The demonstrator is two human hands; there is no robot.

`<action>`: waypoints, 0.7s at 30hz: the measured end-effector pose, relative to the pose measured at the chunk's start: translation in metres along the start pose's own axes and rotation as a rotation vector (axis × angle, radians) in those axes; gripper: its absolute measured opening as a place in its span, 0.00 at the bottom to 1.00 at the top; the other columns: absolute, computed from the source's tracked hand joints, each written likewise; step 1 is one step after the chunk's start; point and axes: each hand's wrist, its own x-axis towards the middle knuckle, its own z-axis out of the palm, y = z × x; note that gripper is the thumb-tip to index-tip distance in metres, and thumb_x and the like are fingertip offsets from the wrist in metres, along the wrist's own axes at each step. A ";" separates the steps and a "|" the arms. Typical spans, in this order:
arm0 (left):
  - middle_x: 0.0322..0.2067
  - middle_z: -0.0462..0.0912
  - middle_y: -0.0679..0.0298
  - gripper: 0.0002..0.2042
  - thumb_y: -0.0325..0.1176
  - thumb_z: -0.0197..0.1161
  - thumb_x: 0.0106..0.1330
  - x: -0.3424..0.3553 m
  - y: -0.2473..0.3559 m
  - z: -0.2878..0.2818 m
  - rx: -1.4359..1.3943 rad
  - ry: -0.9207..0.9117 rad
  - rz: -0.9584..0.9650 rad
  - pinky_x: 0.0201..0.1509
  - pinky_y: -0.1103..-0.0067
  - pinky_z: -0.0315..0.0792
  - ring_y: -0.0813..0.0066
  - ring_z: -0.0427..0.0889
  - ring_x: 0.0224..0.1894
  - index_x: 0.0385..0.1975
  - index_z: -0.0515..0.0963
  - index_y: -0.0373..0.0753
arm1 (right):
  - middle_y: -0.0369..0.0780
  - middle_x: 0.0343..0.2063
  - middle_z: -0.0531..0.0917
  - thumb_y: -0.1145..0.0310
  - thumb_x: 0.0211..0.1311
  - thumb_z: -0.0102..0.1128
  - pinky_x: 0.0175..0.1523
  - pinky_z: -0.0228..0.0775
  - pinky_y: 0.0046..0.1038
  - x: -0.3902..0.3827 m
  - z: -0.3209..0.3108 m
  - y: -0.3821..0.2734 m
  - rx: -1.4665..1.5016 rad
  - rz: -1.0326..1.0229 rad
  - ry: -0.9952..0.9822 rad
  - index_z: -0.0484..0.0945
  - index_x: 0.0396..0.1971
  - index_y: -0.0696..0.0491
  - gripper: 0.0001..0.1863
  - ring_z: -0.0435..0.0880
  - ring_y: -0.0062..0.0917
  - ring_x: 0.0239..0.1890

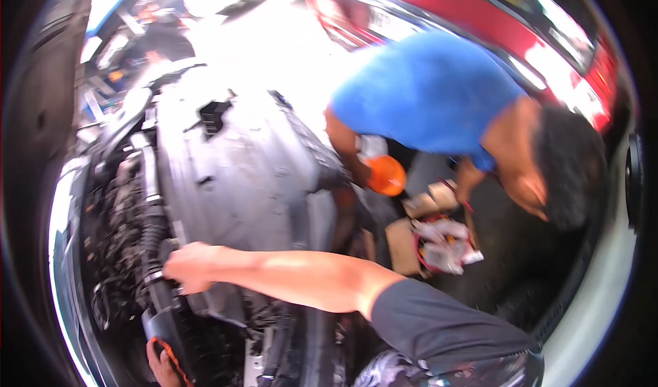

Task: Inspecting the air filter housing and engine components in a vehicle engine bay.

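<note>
Gripping black corrugated hose (152,239), right hand (186,267), torn cardboard packages (418,233) beyond

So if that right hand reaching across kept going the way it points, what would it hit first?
The right hand points leftward and already seems to touch the black ribbed rubber hose in the engine bay; depth is unclear, but that hose comes first.

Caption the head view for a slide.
Right hand grips a black hose in an engine bay; left hand below.
</note>
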 end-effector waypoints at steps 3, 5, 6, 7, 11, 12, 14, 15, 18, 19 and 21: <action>0.66 0.69 0.49 0.25 0.42 0.51 0.73 -0.010 0.024 0.000 0.168 0.080 -0.049 0.74 0.66 0.56 0.52 0.64 0.70 0.66 0.68 0.35 | 0.48 0.42 0.85 0.61 0.55 0.65 0.54 0.76 0.42 -0.015 -0.014 -0.007 0.059 -0.005 -0.025 0.80 0.49 0.55 0.22 0.83 0.44 0.50; 0.66 0.68 0.48 0.27 0.46 0.50 0.73 -0.017 0.022 -0.008 0.208 0.095 -0.072 0.74 0.64 0.55 0.51 0.63 0.71 0.66 0.68 0.36 | 0.49 0.47 0.84 0.61 0.58 0.64 0.58 0.73 0.41 -0.009 -0.012 -0.016 0.068 -0.010 -0.050 0.77 0.55 0.55 0.26 0.82 0.42 0.53; 0.66 0.68 0.48 0.27 0.46 0.50 0.73 -0.018 0.023 -0.010 0.198 0.117 -0.089 0.74 0.64 0.55 0.51 0.63 0.71 0.66 0.68 0.36 | 0.48 0.47 0.84 0.61 0.59 0.64 0.58 0.73 0.41 -0.006 -0.012 -0.017 0.068 0.001 -0.060 0.76 0.57 0.56 0.26 0.82 0.42 0.54; 0.66 0.68 0.48 0.28 0.48 0.50 0.73 -0.019 0.025 -0.011 0.212 0.114 -0.101 0.74 0.64 0.55 0.50 0.63 0.71 0.66 0.68 0.36 | 0.48 0.47 0.84 0.61 0.59 0.64 0.58 0.73 0.41 -0.003 -0.011 -0.018 0.053 -0.014 -0.072 0.76 0.57 0.56 0.26 0.82 0.42 0.54; 0.66 0.68 0.48 0.31 0.53 0.50 0.72 -0.023 0.017 -0.010 0.225 0.128 -0.097 0.74 0.63 0.55 0.49 0.63 0.70 0.66 0.68 0.36 | 0.46 0.47 0.84 0.60 0.61 0.65 0.58 0.73 0.40 -0.002 -0.011 -0.022 0.060 -0.006 -0.129 0.74 0.59 0.55 0.28 0.82 0.42 0.53; 0.66 0.68 0.48 0.31 0.54 0.50 0.72 -0.021 0.017 -0.009 0.235 0.129 -0.086 0.74 0.63 0.56 0.49 0.63 0.70 0.66 0.68 0.36 | 0.45 0.47 0.84 0.59 0.61 0.65 0.58 0.73 0.40 -0.003 -0.013 -0.022 0.068 0.002 -0.137 0.74 0.60 0.54 0.28 0.82 0.42 0.53; 0.67 0.68 0.48 0.31 0.54 0.50 0.72 -0.021 0.018 -0.008 0.240 0.128 -0.096 0.73 0.63 0.56 0.49 0.63 0.70 0.66 0.68 0.36 | 0.45 0.47 0.84 0.59 0.61 0.65 0.58 0.73 0.40 -0.004 -0.013 -0.022 0.070 0.001 -0.139 0.74 0.60 0.54 0.29 0.81 0.42 0.54; 0.67 0.67 0.48 0.31 0.54 0.50 0.72 -0.021 0.021 -0.007 0.252 0.117 -0.105 0.73 0.62 0.57 0.49 0.63 0.70 0.66 0.68 0.36 | 0.45 0.47 0.84 0.59 0.61 0.65 0.58 0.73 0.40 -0.005 -0.013 -0.021 0.074 0.003 -0.139 0.74 0.60 0.54 0.28 0.81 0.41 0.54; 0.67 0.67 0.48 0.32 0.54 0.50 0.72 -0.019 0.030 -0.006 0.251 0.118 -0.131 0.73 0.62 0.58 0.48 0.63 0.70 0.65 0.68 0.35 | 0.45 0.47 0.84 0.59 0.62 0.65 0.58 0.72 0.39 -0.005 -0.012 -0.016 0.083 -0.003 -0.131 0.74 0.60 0.54 0.28 0.81 0.41 0.54; 0.67 0.67 0.48 0.32 0.54 0.50 0.72 -0.019 0.031 -0.007 0.248 0.121 -0.130 0.73 0.62 0.58 0.48 0.63 0.70 0.65 0.68 0.35 | 0.45 0.46 0.84 0.58 0.62 0.65 0.58 0.72 0.39 -0.005 -0.013 -0.016 0.090 0.002 -0.134 0.74 0.61 0.54 0.29 0.81 0.41 0.54; 0.68 0.66 0.47 0.30 0.52 0.52 0.72 -0.019 0.031 -0.007 0.225 0.099 -0.142 0.74 0.63 0.55 0.49 0.62 0.71 0.67 0.67 0.37 | 0.45 0.46 0.84 0.58 0.62 0.65 0.58 0.72 0.39 -0.005 -0.013 -0.016 0.094 0.009 -0.137 0.74 0.61 0.54 0.29 0.81 0.41 0.53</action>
